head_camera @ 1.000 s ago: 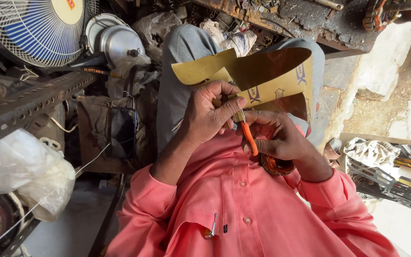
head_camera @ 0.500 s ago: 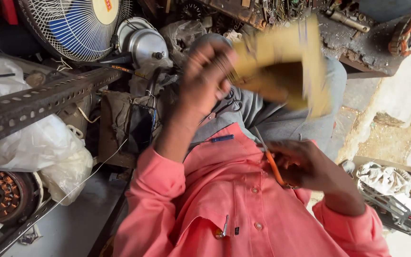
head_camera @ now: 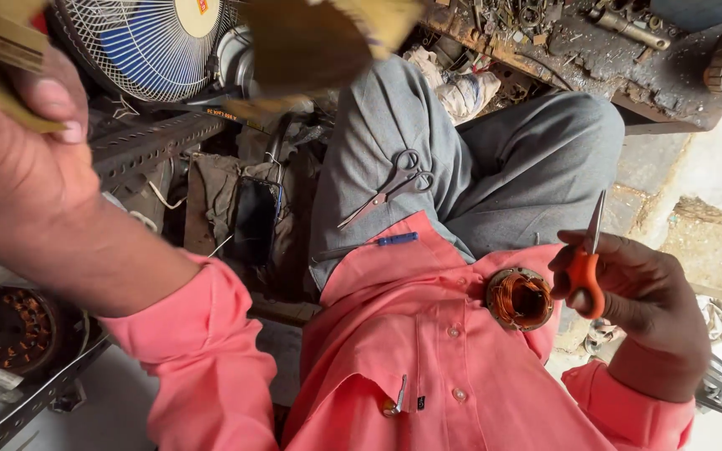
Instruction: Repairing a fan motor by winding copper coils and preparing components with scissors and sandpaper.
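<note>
- The left hand [head_camera: 22, 146] is raised close to the camera, far to the left of the wound stator [head_camera: 518, 298], thumb and fingers pinched on a yellow-brown card sheet [head_camera: 327, 38]; the sheet is blurred and reaches up and left of the stator.
- Grey-handled scissors [head_camera: 390, 185] lie on the grey trouser thigh, up and left of the stator.
- The stator, with copper coils, rests on the pink shirt [head_camera: 428, 367] in the lap.
- The right hand [head_camera: 637, 309], just right of the stator, is curled shut on orange-handled scissors [head_camera: 588, 263], blades pointing up.
</note>
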